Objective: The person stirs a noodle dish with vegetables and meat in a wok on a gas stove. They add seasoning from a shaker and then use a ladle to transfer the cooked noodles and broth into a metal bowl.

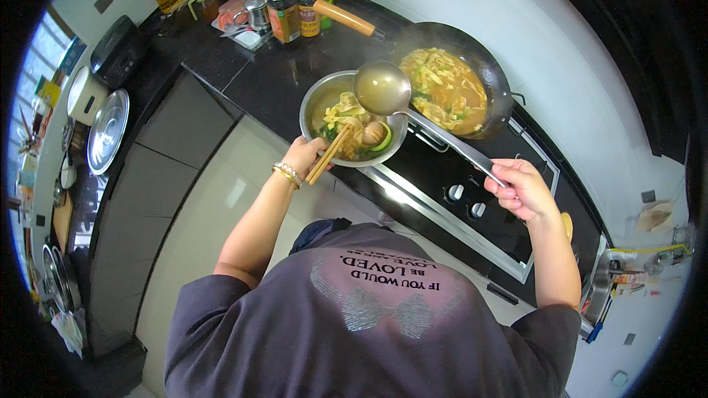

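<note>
My left hand (308, 158) grips the near left rim of a metal bowl (306, 105) and holds a pair of wooden chopsticks (331, 156) against it. Wontons or dumplings, greens and a scored brown ball or egg (374, 133) lie in the bowl. My right hand (519, 188) is closed round the handle end of a steel ladle (381, 88). The ladle's cup, with broth in it, is over the bowl's right side. Beside it, a wok (500, 83) on the stove holds more of the same food in brownish broth, with light steam above.
The wok's wooden handle (345, 17) points back left towards sauce bottles (283, 11). A black gas stove (431, 166) with knobs lies before me. A metal lid (108, 131) rests on the left counter, and a sink (597, 287) is at the far right.
</note>
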